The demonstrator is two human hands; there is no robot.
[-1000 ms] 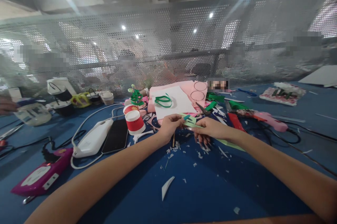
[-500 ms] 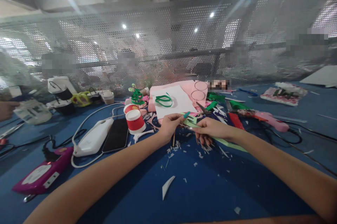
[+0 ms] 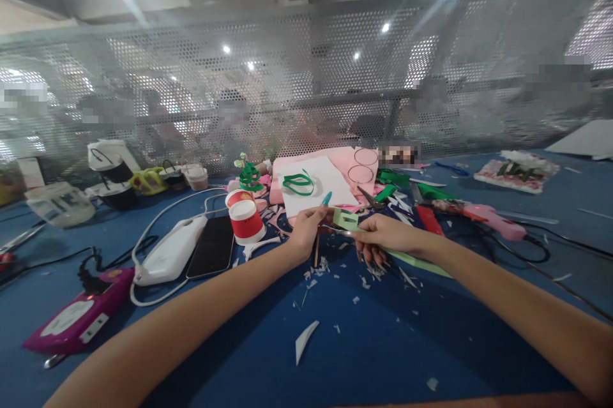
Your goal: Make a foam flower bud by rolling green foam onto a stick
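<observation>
A pale green paper strip (image 3: 347,219) with a folded end and a small opening lies between my hands. My right hand (image 3: 383,234) is closed, pinching it near that end, and its tail runs out under my right wrist. My left hand (image 3: 306,232) is beside the folded end, its thumb with a long teal nail raised off the paper, apart from the fingers. The left fingertips are partly hidden, and a thin shiny shape between the hands is too small to make out. A thin wooden stick (image 3: 316,251) shows below my left hand. White scraps (image 3: 323,265) lie underneath.
Red-and-white paper cups (image 3: 246,221), a phone (image 3: 211,246), a white power bank (image 3: 171,248) and a purple power strip (image 3: 79,318) stand left. Scissors (image 3: 370,198), green ribbon (image 3: 393,178) and a pink glue gun (image 3: 493,219) lie right. White paper (image 3: 320,188) lies behind my hands.
My left thumb has lifted off the green strip and moved up and left. The strip's folded end now shows more. Another person's hand at the far left has left the view.
</observation>
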